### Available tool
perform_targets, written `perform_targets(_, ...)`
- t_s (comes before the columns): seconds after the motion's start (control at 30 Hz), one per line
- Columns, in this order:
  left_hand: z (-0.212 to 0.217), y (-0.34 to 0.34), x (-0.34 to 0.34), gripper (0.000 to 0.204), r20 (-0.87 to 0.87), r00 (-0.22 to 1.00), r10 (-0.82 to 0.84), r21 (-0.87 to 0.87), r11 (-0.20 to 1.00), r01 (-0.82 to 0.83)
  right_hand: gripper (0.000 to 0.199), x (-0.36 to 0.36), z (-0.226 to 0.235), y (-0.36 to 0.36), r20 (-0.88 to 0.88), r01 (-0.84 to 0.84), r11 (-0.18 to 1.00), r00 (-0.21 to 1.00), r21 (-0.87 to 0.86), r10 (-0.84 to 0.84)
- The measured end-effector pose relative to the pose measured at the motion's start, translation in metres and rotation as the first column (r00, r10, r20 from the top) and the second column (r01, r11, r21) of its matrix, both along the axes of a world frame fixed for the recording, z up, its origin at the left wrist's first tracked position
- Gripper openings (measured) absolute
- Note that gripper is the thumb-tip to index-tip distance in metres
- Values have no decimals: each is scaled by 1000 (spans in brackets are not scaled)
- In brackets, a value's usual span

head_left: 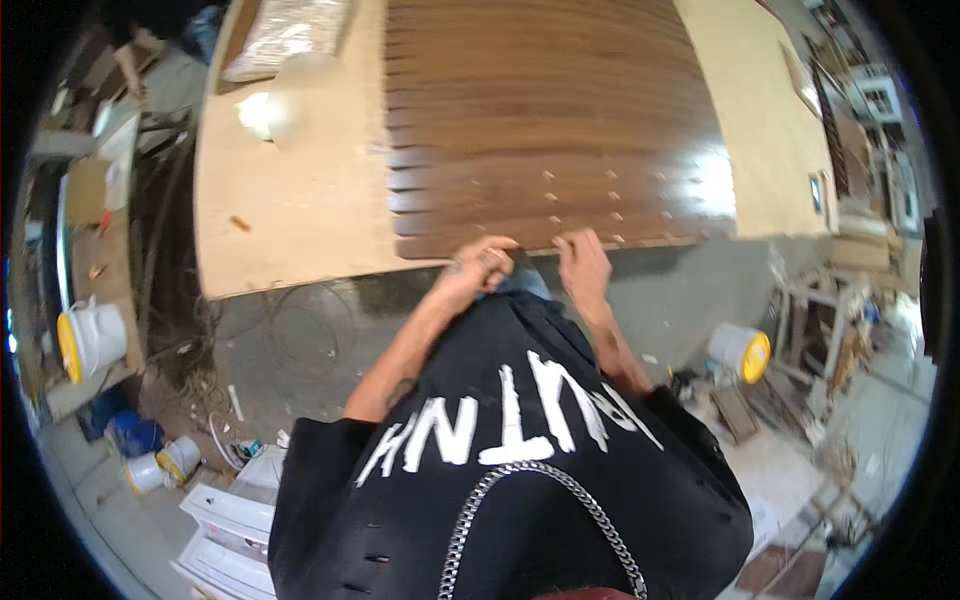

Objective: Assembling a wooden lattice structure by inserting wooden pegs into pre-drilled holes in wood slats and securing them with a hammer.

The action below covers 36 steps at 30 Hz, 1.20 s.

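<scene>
Dark brown, glossy wooden strips (520, 120) lie side by side on a pale tabletop (300, 210), forming a broad panel. Small light pieces or marks (553, 197) run across its near part in short columns; they are too small to identify. At the panel's near edge, my left hand (478, 268) is closed, its fingers curled and pointing right beside something dark. Just to its right, my right hand (586, 265) has its fingers bent together with the tips at the same edge. Anything pinched in either hand is hidden or too small to name.
A clear-wrapped package (290, 38) and a round whitish thing (305, 100) sit at the table's far left. White buckets with yellow lids stand at left (98, 340) and right (730, 345). Coiled cable (310, 325) lies on the floor. Scrap wood (735, 412) is at the right.
</scene>
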State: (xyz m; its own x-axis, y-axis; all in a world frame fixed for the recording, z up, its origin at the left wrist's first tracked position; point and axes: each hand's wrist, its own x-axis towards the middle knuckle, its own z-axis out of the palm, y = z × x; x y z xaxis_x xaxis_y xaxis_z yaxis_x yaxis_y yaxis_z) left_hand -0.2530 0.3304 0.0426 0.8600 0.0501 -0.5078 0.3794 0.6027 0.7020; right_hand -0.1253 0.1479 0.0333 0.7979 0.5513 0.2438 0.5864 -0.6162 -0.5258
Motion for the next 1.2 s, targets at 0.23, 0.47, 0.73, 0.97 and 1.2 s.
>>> perform_targets(0.23,-9,-8,-12,60,227,968,-106,98,992,86,9,-4,3,-11,127,-116,981,983,-153,136)
perform_targets(0.47,-10,-29,-8,77,244,900,-360,663,739,115,16,-20,47,8,-787,-212,968,570,135,235)
perform_targets(0.73,-12,-11,-19,79,192,916,-353,766,637,85,14,-21,16,33,-921,-53,953,245,299,303)
perform_targets(0.97,5,9,-33,45,-12,995,101,344,935,-91,11,-7,-21,9,-395,3,990,917,141,54)
perform_targets(1.2,-9,23,-55,34,-94,940,329,128,940,-316,12,-6,-25,61,-542,-52,920,794,389,274)
